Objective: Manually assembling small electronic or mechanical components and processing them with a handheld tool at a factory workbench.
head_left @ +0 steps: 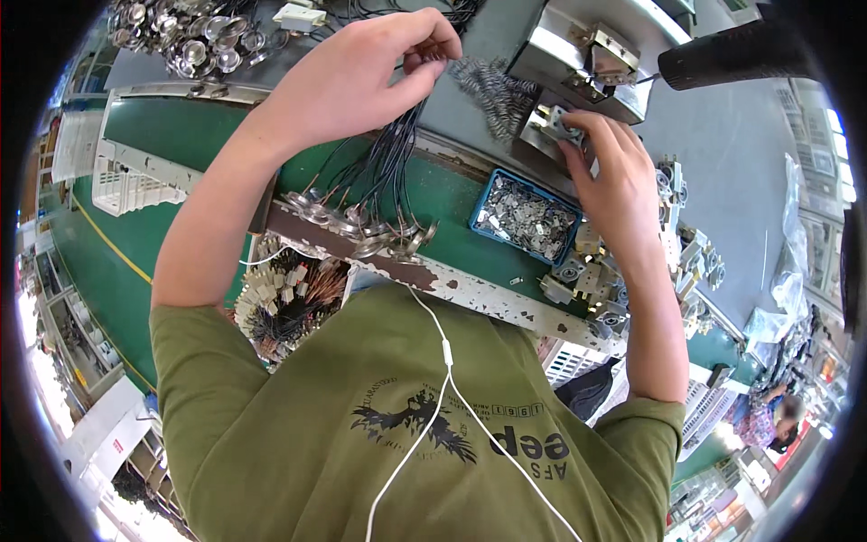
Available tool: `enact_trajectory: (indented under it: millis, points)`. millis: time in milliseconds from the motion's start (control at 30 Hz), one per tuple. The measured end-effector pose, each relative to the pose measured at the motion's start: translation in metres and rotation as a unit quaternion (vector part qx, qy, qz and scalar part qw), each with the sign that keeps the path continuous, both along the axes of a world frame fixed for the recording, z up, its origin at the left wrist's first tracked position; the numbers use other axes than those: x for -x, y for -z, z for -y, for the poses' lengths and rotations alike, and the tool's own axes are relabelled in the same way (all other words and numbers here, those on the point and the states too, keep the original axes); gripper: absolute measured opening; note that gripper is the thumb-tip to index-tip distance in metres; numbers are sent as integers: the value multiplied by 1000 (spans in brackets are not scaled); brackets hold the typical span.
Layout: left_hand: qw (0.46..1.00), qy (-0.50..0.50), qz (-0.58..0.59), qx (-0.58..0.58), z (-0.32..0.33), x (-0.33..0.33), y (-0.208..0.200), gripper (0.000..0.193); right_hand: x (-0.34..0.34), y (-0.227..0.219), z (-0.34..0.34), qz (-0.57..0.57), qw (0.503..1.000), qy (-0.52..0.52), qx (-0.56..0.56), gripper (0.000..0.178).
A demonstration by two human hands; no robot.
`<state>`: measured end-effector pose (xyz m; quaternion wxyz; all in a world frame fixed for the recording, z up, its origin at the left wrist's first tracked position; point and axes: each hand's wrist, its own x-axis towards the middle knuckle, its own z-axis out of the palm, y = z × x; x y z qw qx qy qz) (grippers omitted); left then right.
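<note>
My left hand (361, 77) is raised over the bench at upper centre, thumb and fingers pinched; whatever lies between the fingertips is too small to make out. Just right of those fingertips is a heap of small coil springs (495, 98). My right hand (619, 176) grips a small metal-and-white component (557, 124) between thumb and fingers, at a metal block (539, 144). Behind it stands a larger metal fixture (578, 56) with a similar part (611, 61) in it. Below and left of my right hand sits a blue tray (510, 245) of small metal pieces.
Black wires (390, 167) with round metal discs (361, 230) hang over the bench's near edge. More metal discs (194, 45) pile up at upper left. Similar components (591, 280) lie beside my right forearm. A black cylindrical tool (736, 56) juts in from the right.
</note>
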<state>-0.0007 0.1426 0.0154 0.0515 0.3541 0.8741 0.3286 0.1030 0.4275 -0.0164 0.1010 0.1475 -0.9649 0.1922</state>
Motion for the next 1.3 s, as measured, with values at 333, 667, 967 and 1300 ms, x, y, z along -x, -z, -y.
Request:
enact_trajectory:
  millis: [333,667,967,1300]
  points:
    - [996,81,27,4,32,-8,5,19,-10,-14,12,-93,992,-10,-81,34]
    - [955,202,129,175,58,-24,-9,21,-26,-35,86,164,941,-236,176,24]
    - [990,128,-48,37,14,2,3,21,-14,-71,27,281,953,14,110,23]
    - [942,229,22,246,5,-13,-12,18,-30,-8,58,438,754,-32,489,43]
